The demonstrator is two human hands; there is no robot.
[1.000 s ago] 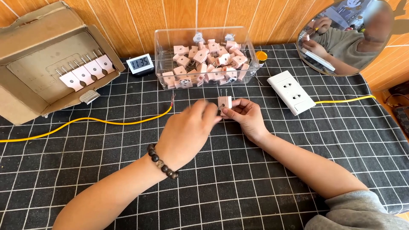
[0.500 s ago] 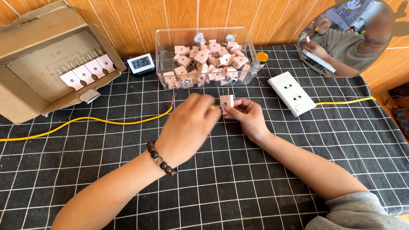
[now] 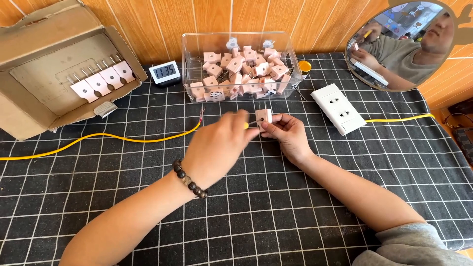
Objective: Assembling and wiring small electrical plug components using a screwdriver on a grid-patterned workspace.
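Pink plug [image 3: 263, 117] sits at the middle of the cloth, pinched between the fingers of the right hand [image 3: 288, 135], which are clamped on its lower edge. Left hand [image 3: 219, 148] meets it from 9 o'clock, fingers drawn together near a small yellow-tipped piece at the plug's side; whether they actually grip anything cannot be told, since that hand is blurred.

Largest of the surroundings is the black grid cloth [image 3: 246, 226] over the table. At 10 o'clock stands an open cardboard box [image 3: 44, 64] with a row of pink plugs on its flap. At 12 o'clock is a clear plastic tub [image 3: 192, 54] full of the same plugs, and a white socket plate [image 3: 340, 108] lies at 2 o'clock. A yellow wire [image 3: 123, 139] runs off toward 9 o'clock, its bare end near the left hand. A small digital clock [image 3: 164, 73] stands beside the tub.

The likeliest trouble appears to be a slip: the plug is small and held by fingertips only, so a sideways push from the left hand could twist it loose or drop it onto the cloth.
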